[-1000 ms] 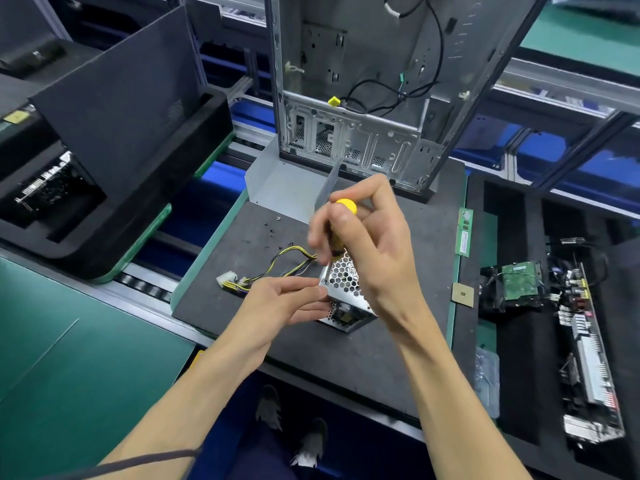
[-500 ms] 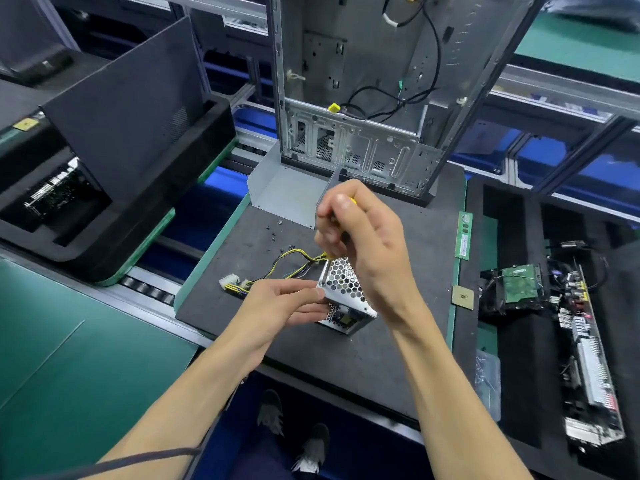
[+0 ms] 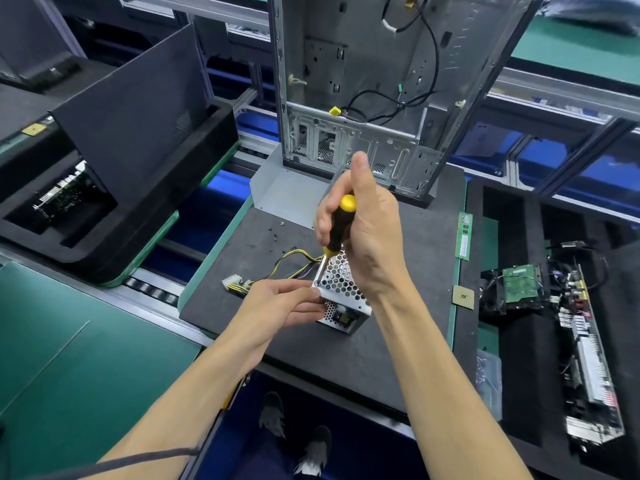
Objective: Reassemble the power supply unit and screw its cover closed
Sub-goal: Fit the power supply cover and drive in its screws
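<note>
The silver power supply unit (image 3: 341,292) stands on the black foam mat (image 3: 408,327), its honeycomb-perforated cover facing up. Yellow and black cables (image 3: 277,268) run from it to a white connector on the left. My right hand (image 3: 367,230) grips a black and yellow screwdriver (image 3: 337,226) held nearly upright, its shaft reaching down to the cover's near-left corner. My left hand (image 3: 280,303) holds the unit's left side, thumb and fingers at that same corner. The screw under the tip is hidden.
Loose screws (image 3: 277,233) lie on the mat behind the unit, near a bent grey metal plate (image 3: 284,192). An open computer case (image 3: 374,98) stands at the back. A RAM stick (image 3: 464,237), a CPU chip (image 3: 463,296) and boards in a black tray (image 3: 554,306) lie right.
My right hand has turned on the screwdriver: the yellow handle end, hidden half a second ago, shows again with the thumb raised. The left hand stays on the unit.
</note>
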A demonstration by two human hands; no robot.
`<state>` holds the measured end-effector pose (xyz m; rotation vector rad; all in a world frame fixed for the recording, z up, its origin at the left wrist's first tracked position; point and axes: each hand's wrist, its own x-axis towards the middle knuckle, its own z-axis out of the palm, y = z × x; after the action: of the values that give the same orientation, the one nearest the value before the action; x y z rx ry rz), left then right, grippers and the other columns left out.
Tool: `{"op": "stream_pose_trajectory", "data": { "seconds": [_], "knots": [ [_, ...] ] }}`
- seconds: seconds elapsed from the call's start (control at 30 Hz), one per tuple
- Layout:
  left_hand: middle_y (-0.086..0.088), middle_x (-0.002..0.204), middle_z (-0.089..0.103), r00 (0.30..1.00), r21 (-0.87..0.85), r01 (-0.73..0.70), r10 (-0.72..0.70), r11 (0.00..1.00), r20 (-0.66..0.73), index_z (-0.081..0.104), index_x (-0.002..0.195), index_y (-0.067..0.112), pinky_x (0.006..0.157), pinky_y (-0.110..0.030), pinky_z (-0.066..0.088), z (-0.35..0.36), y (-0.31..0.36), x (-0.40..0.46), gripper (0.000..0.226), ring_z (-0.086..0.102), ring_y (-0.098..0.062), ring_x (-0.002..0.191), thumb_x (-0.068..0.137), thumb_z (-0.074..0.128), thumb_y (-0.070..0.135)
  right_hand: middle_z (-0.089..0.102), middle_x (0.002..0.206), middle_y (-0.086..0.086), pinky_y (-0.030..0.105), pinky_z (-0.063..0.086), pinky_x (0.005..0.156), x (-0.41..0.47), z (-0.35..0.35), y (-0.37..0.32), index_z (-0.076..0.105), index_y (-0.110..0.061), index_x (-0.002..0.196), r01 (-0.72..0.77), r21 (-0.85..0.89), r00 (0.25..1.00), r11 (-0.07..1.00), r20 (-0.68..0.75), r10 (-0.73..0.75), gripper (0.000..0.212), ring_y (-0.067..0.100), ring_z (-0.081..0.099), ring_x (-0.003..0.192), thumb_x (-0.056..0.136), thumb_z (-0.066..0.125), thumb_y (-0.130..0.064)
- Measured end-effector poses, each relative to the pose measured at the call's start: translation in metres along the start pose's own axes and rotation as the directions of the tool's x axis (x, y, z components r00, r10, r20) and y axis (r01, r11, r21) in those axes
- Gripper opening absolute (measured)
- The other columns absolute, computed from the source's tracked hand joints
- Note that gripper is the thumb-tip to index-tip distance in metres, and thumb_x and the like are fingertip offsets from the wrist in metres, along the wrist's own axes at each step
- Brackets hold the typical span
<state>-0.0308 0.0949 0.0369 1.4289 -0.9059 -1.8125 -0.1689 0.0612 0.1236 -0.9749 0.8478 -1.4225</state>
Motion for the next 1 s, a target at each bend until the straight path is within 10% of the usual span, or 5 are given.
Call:
{"op": "stream_pose_trajectory", "data": {
  "seconds": [0.27,0.53,0.67,0.8,1.0],
  "knots": [
    [-0.02,0.095,0.078,1.0,-0.002,-0.015,0.015,1.0,0.01,0.07,0.11,0.004,0.097,-0.042,0.056,0.001,-0.004,0.001,0.025,0.076,-0.033,0.093,0.088,0.078,0.014,0.041,0.059,-0.007,0.024,0.027,0.053,-0.005,-0.005,0.001,0.063,-0.023,0.084,0.01,-0.006,0.971,1.0,0.24,-0.009,0.032,0.012,0.03,0.052,0.097,0.042,-0.043],
    [-0.019,0.094,0.078,1.0,-0.006,-0.027,0.027,1.0,0.011,0.069,0.111,0.001,0.089,-0.037,0.061,0.0,-0.003,-0.001,0.025,0.077,-0.031,0.092,0.089,0.076,0.011,0.071,0.096,0.003,0.032,0.054,0.086,-0.016,-0.002,-0.003,0.065,-0.009,0.107,0.107,-0.143,0.966,0.984,0.248,-0.069,0.022,0.02,0.069,0.09,0.104,0.044,-0.012],
    [-0.019,0.098,0.078,0.999,0.006,-0.027,0.027,1.0,0.022,0.07,0.112,-0.001,0.09,-0.035,0.06,-0.002,-0.003,-0.002,0.024,0.076,-0.031,0.094,0.091,0.073,0.01,0.077,0.092,0.008,0.055,0.051,0.069,-0.025,-0.001,-0.004,0.048,-0.006,0.103,0.143,-0.156,0.976,0.977,0.184,-0.114,0.008,0.027,0.076,0.08,0.099,0.056,-0.007],
    [-0.019,0.099,0.078,0.999,0.014,-0.027,0.026,1.0,0.022,0.07,0.114,-0.001,0.092,-0.037,0.06,-0.002,-0.004,-0.003,0.026,0.076,-0.03,0.095,0.091,0.073,0.011,0.074,0.082,0.007,0.021,0.048,0.061,-0.027,-0.001,-0.004,0.049,-0.01,0.093,0.15,-0.107,0.983,0.983,0.121,-0.137,0.018,0.02,0.07,0.067,0.098,0.059,0.004],
    [-0.017,0.095,0.078,1.0,0.004,-0.028,0.028,1.0,0.006,0.068,0.114,0.002,0.091,-0.038,0.06,-0.001,-0.004,-0.002,0.025,0.077,-0.03,0.093,0.091,0.073,0.01,0.067,0.085,-0.006,0.026,0.054,0.076,-0.026,0.002,0.0,0.068,-0.017,0.102,0.136,-0.238,0.984,0.962,0.148,-0.103,0.015,0.013,0.066,0.082,0.101,0.054,-0.02]
  ]
}}
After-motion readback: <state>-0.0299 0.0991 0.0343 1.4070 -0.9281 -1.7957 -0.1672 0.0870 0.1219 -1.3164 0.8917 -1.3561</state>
